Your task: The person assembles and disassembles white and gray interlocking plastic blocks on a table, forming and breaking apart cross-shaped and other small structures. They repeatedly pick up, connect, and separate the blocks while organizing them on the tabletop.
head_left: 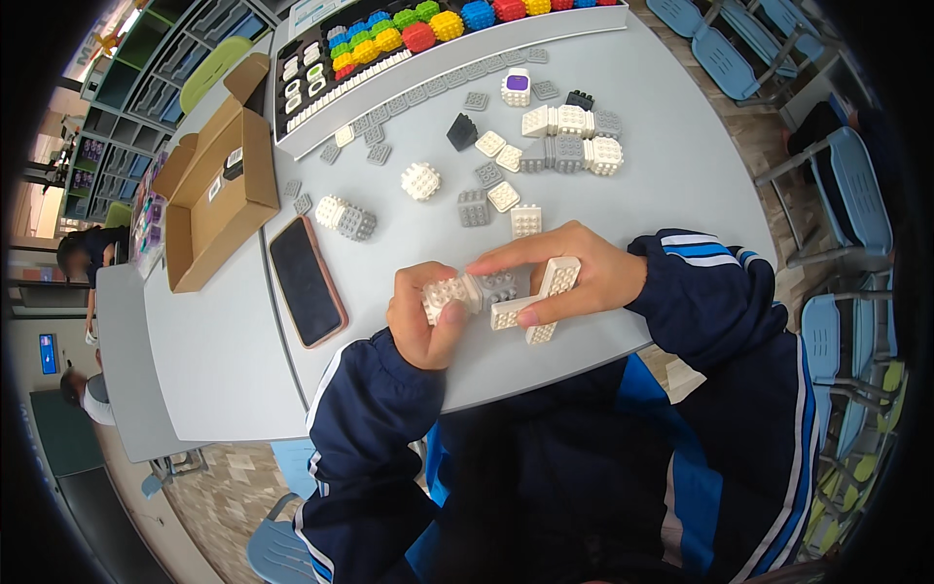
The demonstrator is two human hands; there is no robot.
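Observation:
My left hand (420,321) grips the white studded end of a block assembly (498,292) made of white and grey studded cubes. My right hand (574,273) holds the assembly's other end, fingers around a white block column, index finger lying across the top of the grey middle cube. The assembly hovers just above the grey table (662,156) near its front edge. Both sleeves are dark blue with white stripes.
Loose white, grey and black cubes (486,185) and flat grey plates lie beyond my hands, plus a joined row of cubes (574,146). A black phone (305,280) lies left, an open cardboard box (214,195) farther left, a tray of coloured cubes (409,39) at the back. Blue chairs stand right.

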